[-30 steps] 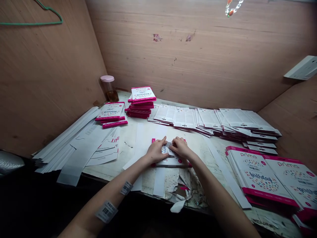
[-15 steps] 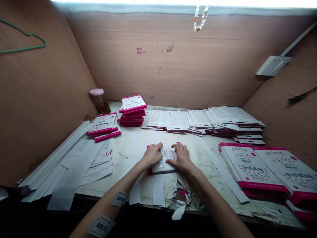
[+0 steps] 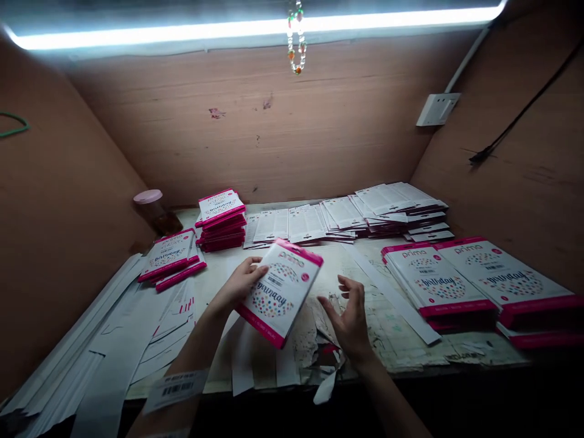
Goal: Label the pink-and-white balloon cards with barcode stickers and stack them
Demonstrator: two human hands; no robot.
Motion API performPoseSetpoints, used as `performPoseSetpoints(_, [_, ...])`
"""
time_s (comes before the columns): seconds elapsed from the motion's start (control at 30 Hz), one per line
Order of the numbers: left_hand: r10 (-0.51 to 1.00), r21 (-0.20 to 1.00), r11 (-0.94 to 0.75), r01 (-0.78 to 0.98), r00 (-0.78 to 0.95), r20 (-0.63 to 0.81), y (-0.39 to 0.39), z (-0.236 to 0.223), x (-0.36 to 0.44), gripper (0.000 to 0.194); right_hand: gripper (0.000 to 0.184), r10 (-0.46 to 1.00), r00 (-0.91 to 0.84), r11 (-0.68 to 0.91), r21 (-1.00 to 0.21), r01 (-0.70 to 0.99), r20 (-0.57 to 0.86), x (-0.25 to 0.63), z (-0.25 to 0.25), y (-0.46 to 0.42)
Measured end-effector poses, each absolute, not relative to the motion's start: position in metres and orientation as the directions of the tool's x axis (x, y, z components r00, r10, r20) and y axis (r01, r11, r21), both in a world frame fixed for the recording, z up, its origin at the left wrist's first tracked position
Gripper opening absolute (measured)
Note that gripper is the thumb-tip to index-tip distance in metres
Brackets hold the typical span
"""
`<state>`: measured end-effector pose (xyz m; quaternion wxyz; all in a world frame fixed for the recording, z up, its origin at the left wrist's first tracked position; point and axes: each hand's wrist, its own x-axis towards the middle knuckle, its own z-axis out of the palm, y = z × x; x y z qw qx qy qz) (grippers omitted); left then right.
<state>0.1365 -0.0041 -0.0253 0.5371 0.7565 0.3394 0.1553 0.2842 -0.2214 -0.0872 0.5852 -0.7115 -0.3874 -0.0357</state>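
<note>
The left hand (image 3: 237, 283) grips a Prima pack (image 3: 280, 292); the right hand (image 3: 349, 319) is open, empty. At far left, a pink-lidded jar (image 3: 152, 212) holds something brown.

A white Prima birthday packet (image 3: 279, 292) with magenta bands along its top and bottom edges and a ring of coloured dots is tilting above the table, held up off it. The left hand (image 3: 237, 283) is gripping its left edge, while the open right hand (image 3: 349, 319) is hovering just beside it, not touching.
</note>
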Motion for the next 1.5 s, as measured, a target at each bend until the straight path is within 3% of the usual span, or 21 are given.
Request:
performPoseSetpoints(0.07, [0.678, 0.981, 0.072, 0.178, 0.713, -0.178, -0.013, -0.017, 0.123, 0.031, 0.038, 0.581, 0.721, 0.102, -0.913, 0.395, 0.377, 0.276, -0.071, -0.228])
performPoseSetpoints(0.17, [0.595, 0.863, 0.502, -0.055, 0.746, -0.298, -0.032, -0.011, 0.116, 0.030, 0.037, 0.738, 0.590, 0.270, -0.945, 0.186, 0.327, 0.255, -0.048, -0.240])
performPoseSetpoints(0.27, [0.533, 0.770, 0.626, -0.127, 0.790, -0.303, -0.052, -0.008, 0.119, 0.038, 0.044, 0.769, 0.485, 0.359, -0.909, 0.211, 0.416, 0.233, -0.031, -0.251])
performPoseSetpoints(0.47, [0.556, 0.777, 0.605, -0.172, 0.791, -0.257, -0.077, -0.008, 0.128, 0.035, 0.058, 0.722, 0.390, 0.426, -0.811, 0.399, 0.571, 0.210, -0.024, -0.260])
performPoseSetpoints(0.77, [0.506, 0.789, 0.596, -0.148, 0.833, -0.225, -0.088, -0.009, 0.134, 0.043, 0.066, 0.727, 0.312, 0.466, -0.773, 0.431, 0.612, 0.203, -0.028, -0.264])
performPoseSetpoints(0.87, [0.484, 0.791, 0.594, -0.148, 0.851, -0.204, -0.091, -0.009, 0.135, 0.040, 0.063, 0.713, 0.419, 0.431, -0.822, 0.371, 0.563, 0.204, -0.023, -0.265])
performPoseSetpoints(1.0, [0.487, 0.781, 0.609, -0.141, 0.843, -0.228, -0.094, -0.016, 0.134, 0.035, 0.063, 0.699, 0.603, 0.397, -0.910, 0.118, 0.384, 0.219, -0.005, -0.262])
performPoseSetpoints(1.13, [0.439, 0.788, 0.613, -0.064, 0.856, -0.272, -0.100, -0.028, 0.135, 0.045, 0.052, 0.732, 0.637, 0.382, -0.920, -0.090, 0.242, 0.235, 0.006, -0.257])
performPoseSetpoints(1.23, [0.476, 0.808, 0.587, -0.047, 0.828, -0.297, -0.108, -0.032, 0.141, 0.053, 0.049, 0.723, 0.664, 0.360, -0.924, -0.127, 0.191, 0.240, -0.003, -0.260])
performPoseSetpoints(1.33, [0.564, 0.835, 0.547, -0.057, 0.762, -0.318, -0.114, -0.031, 0.148, 0.060, 0.057, 0.716, 0.675, 0.317, -0.944, -0.087, 0.178, 0.242, -0.027, -0.273])
performPoseSetpoints(1.4, [0.603, 0.871, 0.490, -0.026, 0.731, -0.318, -0.112, -0.030, 0.150, 0.064, 0.051, 0.708, 0.681, 0.276, -0.961, -0.018, 0.190, 0.247, -0.041, -0.286])
performPoseSetpoints(1.43, [0.637, 0.903, 0.429, -0.013, 0.713, -0.292, -0.109, -0.029, 0.152, 0.070, 0.045, 0.684, 0.692, 0.260, -0.963, 0.064, 0.231, 0.251, -0.046, -0.293])
performPoseSetpoints(1.5, [0.789, 0.978, 0.185, -0.093, 0.608, -0.091, -0.099, -0.031, 0.155, 0.086, 0.042, 0.618, 0.669, 0.227, -0.908, 0.351, 0.413, 0.260, -0.045, -0.308])
